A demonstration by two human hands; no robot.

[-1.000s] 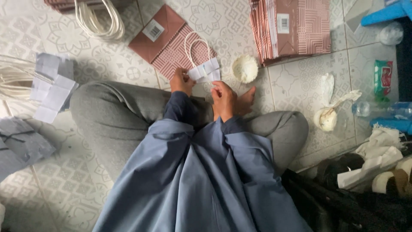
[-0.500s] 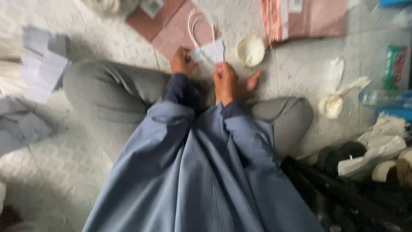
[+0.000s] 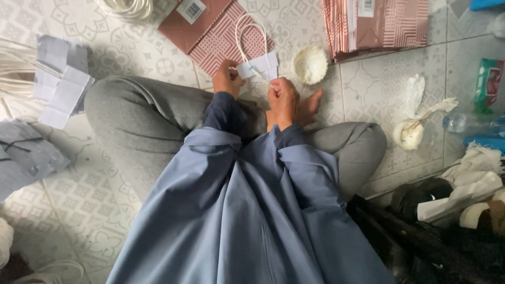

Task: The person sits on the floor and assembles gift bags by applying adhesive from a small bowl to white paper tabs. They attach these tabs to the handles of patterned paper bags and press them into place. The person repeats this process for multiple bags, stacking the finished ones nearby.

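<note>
I sit cross-legged on a tiled floor. My left hand (image 3: 227, 79) and my right hand (image 3: 282, 101) both pinch a small white paper strip (image 3: 259, 66) with a white cord handle loop (image 3: 250, 32) fixed to it. The loop lies over a flat reddish patterned paper bag (image 3: 210, 32) just beyond my knees. A small round white dish of paste (image 3: 310, 64) sits right of the strip, close to my right hand.
A stack of flat reddish bags (image 3: 384, 23) lies at top right. White paper strips (image 3: 62, 79) and cord bundles (image 3: 126, 7) lie at left. A white plastic wrap with a lump (image 3: 410, 131), a bottle (image 3: 471, 122) and dark clutter (image 3: 436, 210) crowd the right.
The view shifted and blurred, then steadied. Both hands stayed on the strip with the cord loop, which sits in about the same place over the bag.
</note>
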